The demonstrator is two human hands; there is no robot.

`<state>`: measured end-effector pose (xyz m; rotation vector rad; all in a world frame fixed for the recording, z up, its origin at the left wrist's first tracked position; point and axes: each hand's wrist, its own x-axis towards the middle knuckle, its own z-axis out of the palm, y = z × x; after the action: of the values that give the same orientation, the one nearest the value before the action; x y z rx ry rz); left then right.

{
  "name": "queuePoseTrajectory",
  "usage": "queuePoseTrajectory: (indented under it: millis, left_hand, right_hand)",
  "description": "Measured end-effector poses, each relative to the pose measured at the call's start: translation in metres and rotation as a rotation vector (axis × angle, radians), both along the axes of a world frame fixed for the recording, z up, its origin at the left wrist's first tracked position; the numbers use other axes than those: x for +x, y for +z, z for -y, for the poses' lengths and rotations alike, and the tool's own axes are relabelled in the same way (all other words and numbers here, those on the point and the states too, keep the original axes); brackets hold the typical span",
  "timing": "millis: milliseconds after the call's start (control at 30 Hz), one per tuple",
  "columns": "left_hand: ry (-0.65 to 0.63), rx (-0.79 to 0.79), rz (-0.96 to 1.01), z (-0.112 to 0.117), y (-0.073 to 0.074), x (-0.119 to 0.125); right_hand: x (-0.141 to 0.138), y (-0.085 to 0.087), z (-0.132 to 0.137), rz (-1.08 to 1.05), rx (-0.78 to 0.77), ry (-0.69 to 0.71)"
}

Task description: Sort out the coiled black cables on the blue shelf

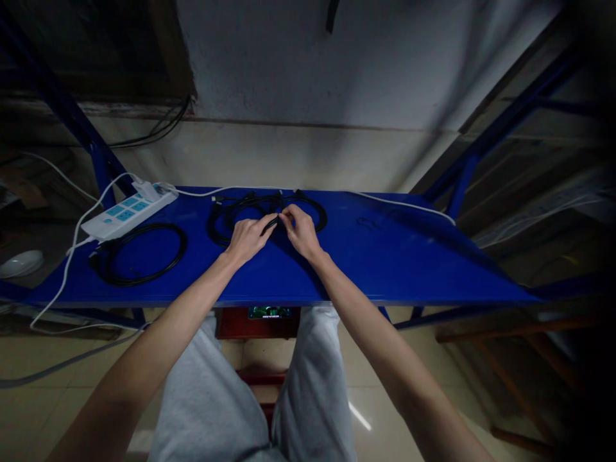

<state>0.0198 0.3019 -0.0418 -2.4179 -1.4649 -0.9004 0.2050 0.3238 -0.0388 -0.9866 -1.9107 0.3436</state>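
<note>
A bundle of black cable (240,208) lies in loose loops near the back of the blue shelf (385,256). My left hand (248,237) and my right hand (301,231) meet over it. Both pinch the same stretch of black cable between fingertips at about the middle of the shelf. A second black cable coil (139,253) lies flat to the left, untouched.
A white power strip (128,212) with blue sockets sits at the shelf's back left, its white cord (67,256) hanging over the edge. Another white wire (399,202) runs along the back right. Blue frame posts stand at both sides. A white bowl (19,263) rests far left.
</note>
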Motion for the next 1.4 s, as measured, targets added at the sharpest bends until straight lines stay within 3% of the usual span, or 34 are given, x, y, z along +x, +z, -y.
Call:
queuePoseTrajectory:
  millis: [933, 1200, 1400]
  left_hand:
    - [-0.007, -0.073, -0.001, 0.0019, 0.0039, -0.0017]
    - [-0.009, -0.103, -0.02, 0.0035, 0.0062, -0.0031]
    - [0.019, -0.136, -0.031, 0.0024, 0.0045, -0.0012]
  right_hand:
    - [-0.0025, -0.0047, -0.0077, -0.12, -0.049, 0.128]
    - [0.0006, -0.0042, -0.0061, -0.052, 0.054, 0.144]
    - [0.0014, -0.0037, -0.0049, -0.088, 0.037, 0.173]
